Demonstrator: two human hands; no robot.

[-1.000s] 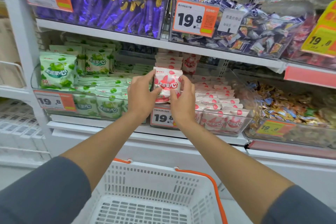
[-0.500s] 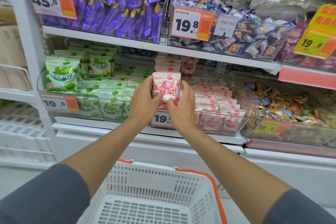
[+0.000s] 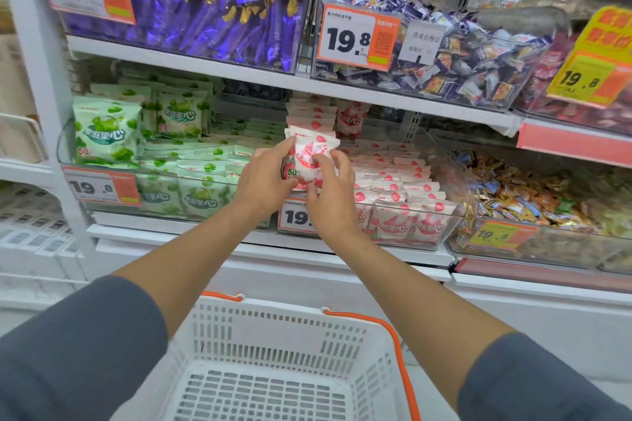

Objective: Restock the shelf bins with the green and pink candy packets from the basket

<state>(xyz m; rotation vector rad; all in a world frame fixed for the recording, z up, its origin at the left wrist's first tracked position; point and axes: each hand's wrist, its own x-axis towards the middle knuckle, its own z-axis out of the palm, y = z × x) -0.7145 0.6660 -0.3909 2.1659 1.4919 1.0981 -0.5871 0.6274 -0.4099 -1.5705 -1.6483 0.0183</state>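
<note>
Both hands hold one pink candy packet (image 3: 309,155) upright at the front left corner of the pink bin (image 3: 455,215). My left hand (image 3: 261,179) grips its left edge, thumb on top. My right hand (image 3: 333,193) pinches its lower right part. The pink bin is filled with rows of pink packets (image 3: 393,178). To its left, the green bin (image 3: 68,161) holds green candy packets (image 3: 106,131), some upright at the back. The white basket (image 3: 294,328) with orange handles sits below my arms, and no packets show in its visible part.
The upper shelf carries a bin of purple wrapped sweets (image 3: 212,3) and a bin of mixed small candies (image 3: 455,55). Another clear bin of mixed candies (image 3: 533,198) stands right of the pink bin. Price tags (image 3: 355,34) hang on the bin fronts.
The pink packet has tilted and sunk slightly toward the bin front. My right hand shifted from its right edge onto its lower front. The camera moved a little closer.
</note>
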